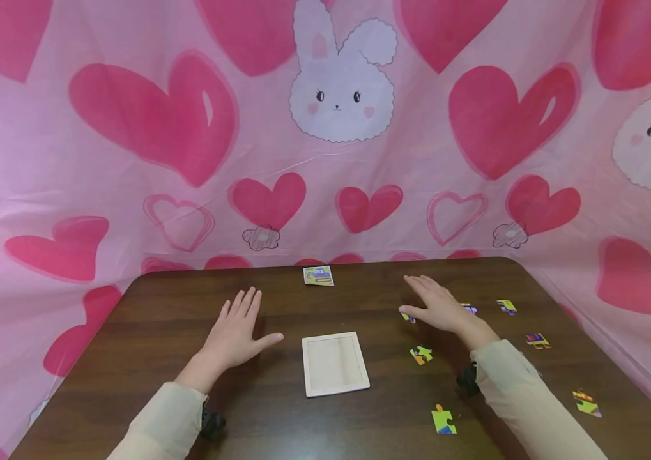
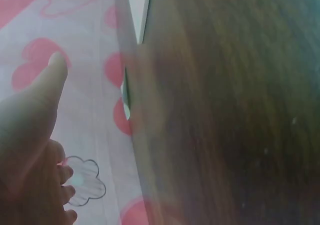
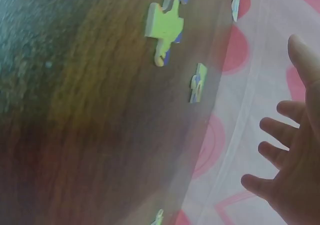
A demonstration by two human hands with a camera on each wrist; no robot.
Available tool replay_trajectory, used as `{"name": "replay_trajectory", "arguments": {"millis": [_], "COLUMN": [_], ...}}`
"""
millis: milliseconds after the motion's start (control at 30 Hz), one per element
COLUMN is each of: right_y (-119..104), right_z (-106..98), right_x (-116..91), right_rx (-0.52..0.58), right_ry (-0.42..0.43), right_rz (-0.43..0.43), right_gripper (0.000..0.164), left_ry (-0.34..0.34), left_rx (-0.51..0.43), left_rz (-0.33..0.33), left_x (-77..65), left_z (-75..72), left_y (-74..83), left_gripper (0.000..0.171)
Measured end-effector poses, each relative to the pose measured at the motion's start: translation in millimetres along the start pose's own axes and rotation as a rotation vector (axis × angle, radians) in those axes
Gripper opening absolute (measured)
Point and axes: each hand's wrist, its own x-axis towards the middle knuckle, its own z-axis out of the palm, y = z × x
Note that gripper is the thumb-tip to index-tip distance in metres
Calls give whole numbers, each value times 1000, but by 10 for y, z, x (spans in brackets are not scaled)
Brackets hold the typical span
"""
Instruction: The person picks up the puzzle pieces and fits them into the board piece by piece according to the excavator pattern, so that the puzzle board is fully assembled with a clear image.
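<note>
A pale wooden puzzle tray (image 1: 333, 364) lies empty in the middle of the dark wooden table (image 1: 147, 319). My left hand (image 1: 239, 332) is spread flat, fingers straight, to the left of the tray and holds nothing. My right hand (image 1: 437, 303) is open with straight fingers low over the table to the tray's right. A small puzzle piece (image 1: 407, 316) shows by its thumb. In the right wrist view the open hand (image 3: 295, 160) has two green-and-blue pieces (image 3: 165, 27) (image 3: 198, 82) beside it. The left wrist view shows the left hand's thumb (image 2: 35, 105).
Loose coloured puzzle pieces lie right of the tray (image 1: 420, 354), near the front (image 1: 443, 420) and toward the right edge (image 1: 506, 306) (image 1: 538, 340) (image 1: 586, 403). A small picture card (image 1: 318, 275) sits at the table's far edge. Pink heart-and-bunny cloth (image 1: 336, 96) surrounds the table.
</note>
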Motion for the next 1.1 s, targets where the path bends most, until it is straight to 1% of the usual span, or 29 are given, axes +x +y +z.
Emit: {"name": "replay_trajectory", "arguments": {"millis": [133,233,400,533,700,833,900,967,1100], "right_y": [61,111,195,240,267,282,290,295,307], "right_z": [30,42,75,96,122,139,144,149,150], "right_x": [10,23,44,53,71,94,103,109,116], "right_rx": [32,56,54,41,34,20,14,14,21], "right_ry": [-22,-49,-75,-96,-124,-138,-144,-151,-156], "right_rz": [-5,-7,-43,-57,-63,-73,-66,-51,-29], "right_gripper": [72,64,44,35,30,27,27,26,24], "left_ry": [-34,-69,-125,-162,-227,-282,-304,-323,-352], "left_rx": [-34,-67,-70,-49,-53,-76,-84,-94,-81], "left_rz": [44,80,129,160,187,238,263,274,282], "left_x": [8,13,7,-12,-33,-42,-42,-44,-43], "left_z": [41,74,144,213,283,319,338,350,377], "left_y": [63,104,176,230,288,335,358,383,417], "left_gripper": [99,98,97,97,98,97,96,95,93]}}
